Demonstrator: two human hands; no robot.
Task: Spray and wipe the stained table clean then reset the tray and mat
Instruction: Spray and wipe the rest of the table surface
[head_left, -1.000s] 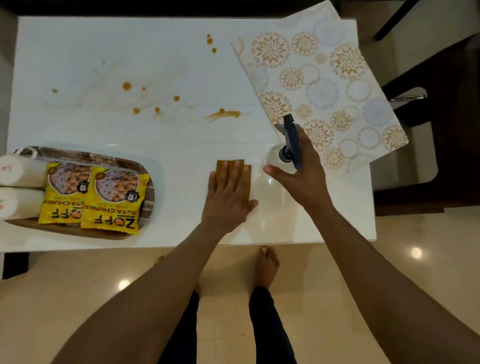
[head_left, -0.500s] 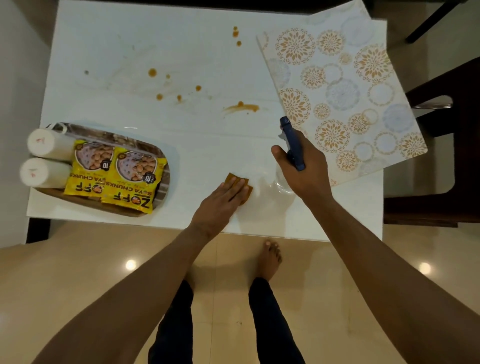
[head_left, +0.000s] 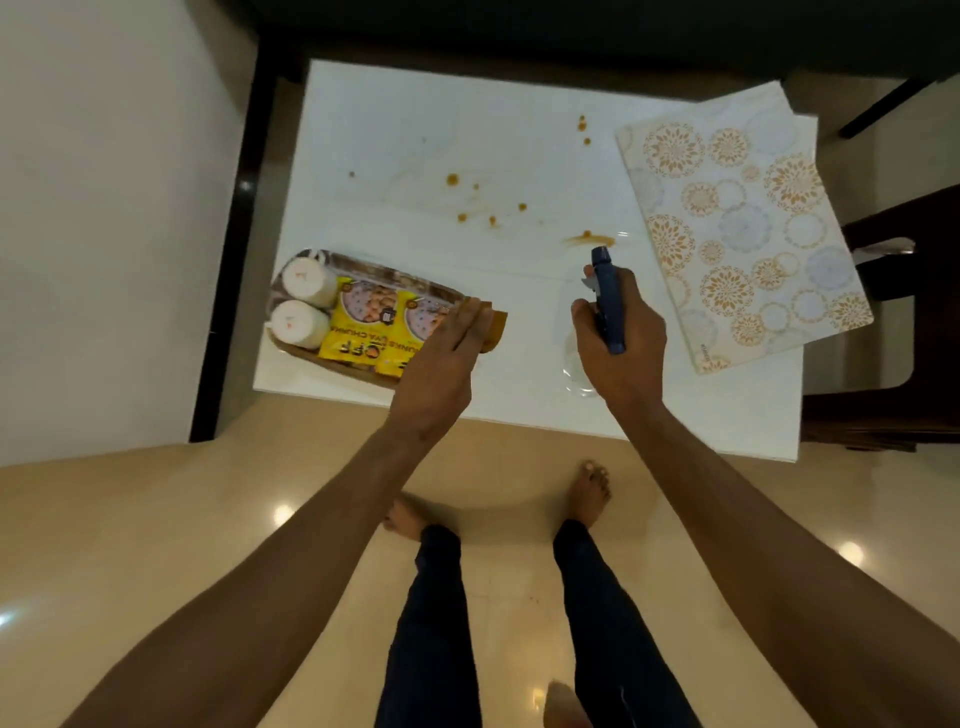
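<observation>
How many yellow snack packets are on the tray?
2. One yellow packet lies next to the two white bottles on the tray. The other packet is beside it, partly under the left hand. More could be hidden underneath.

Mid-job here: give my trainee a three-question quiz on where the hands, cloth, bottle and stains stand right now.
1. True or false: the brown stains on the table are already wiped away.
2. Which hand holds the spray bottle? A) left hand B) right hand C) neither
3. Fill in: the left hand lies flat on the brown ____, right beside the tray.

Key
1. False: the spots and a smear are still there, beyond the bottle's nozzle.
2. B: its grip is wrapped round the blue trigger head.
3. cloth: its edge shows past the fingertips.
</observation>
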